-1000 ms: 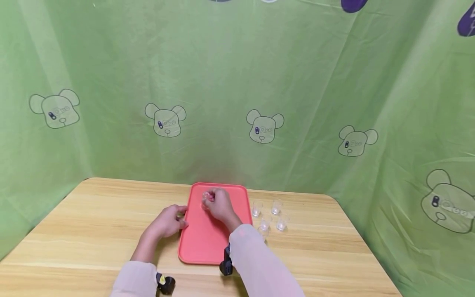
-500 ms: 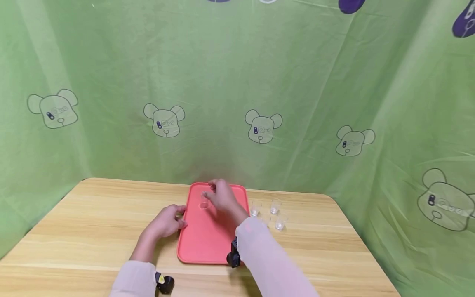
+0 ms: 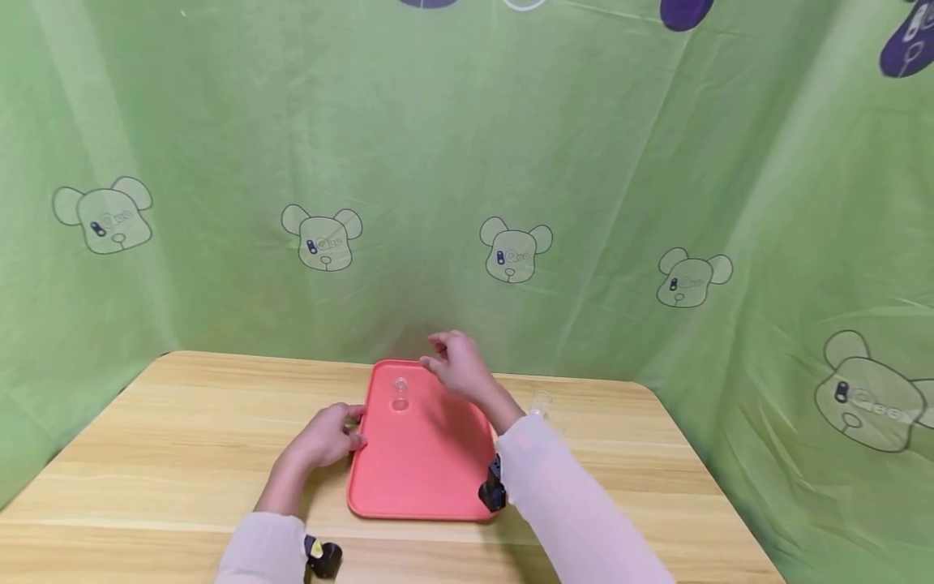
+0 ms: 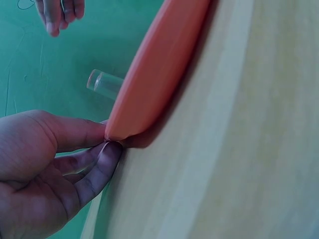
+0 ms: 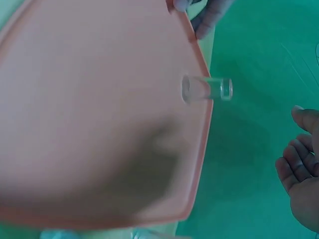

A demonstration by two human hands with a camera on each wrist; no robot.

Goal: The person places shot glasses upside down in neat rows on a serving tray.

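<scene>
A small clear shot glass (image 3: 400, 394) stands upside down on the red tray (image 3: 416, 487), near its far left corner. In the right wrist view, the wide mouth of the glass (image 5: 199, 89) meets the tray surface. My left hand (image 3: 326, 435) is at the tray's left side. Seen from the left wrist, that hand (image 4: 45, 169) pinches the tray rim (image 4: 149, 74) between thumb and fingers. Holding nothing, my right hand (image 3: 461, 367) hovers over the tray's far right part, fingers loosely bent. The right wrist view shows this hand (image 5: 304, 159) apart from the glass.
Right of the tray, another clear glass (image 3: 540, 403) shows on the wooden table (image 3: 627, 478), partly behind the right forearm; the sleeve (image 3: 569, 495) covers that area. A green cloth (image 3: 416, 292) hangs behind the table and at both sides.
My right hand has let go of the glass and moved up and to the right, leaving it on the tray. The forearm now covers most of the other glasses. My left hand keeps its place.
</scene>
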